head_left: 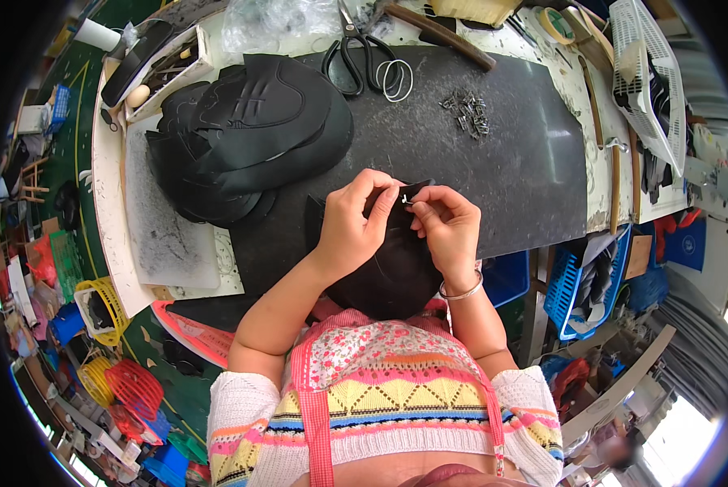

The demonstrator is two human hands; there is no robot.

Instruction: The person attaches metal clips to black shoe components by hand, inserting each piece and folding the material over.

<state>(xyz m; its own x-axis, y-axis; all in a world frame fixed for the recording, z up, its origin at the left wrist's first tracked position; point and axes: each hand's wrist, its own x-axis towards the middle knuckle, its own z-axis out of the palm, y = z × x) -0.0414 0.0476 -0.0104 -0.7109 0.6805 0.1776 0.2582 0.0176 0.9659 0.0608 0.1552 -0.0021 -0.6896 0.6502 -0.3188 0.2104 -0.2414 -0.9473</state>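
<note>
In front of my body, a black leather-like piece (390,280) hangs partly over the near table edge and rests against me. My left hand (356,215) pinches its upper edge between thumb and fingers. Close beside it, my right hand (449,231) is closed in a pinch at a small silvery metal fitting (405,199), which lies against that edge between my fingertips. Its exact kind is too small to tell. Farther off on the black mat, similar small metal fittings (467,112) lie in a loose heap.
A stack of black cut pieces (250,134) covers the mat's left side. Black-handled scissors (352,53), a pale cord loop (396,79) and a wooden-handled tool (445,36) lie beyond. A white basket (652,85) and blue basket (566,300) stand right.
</note>
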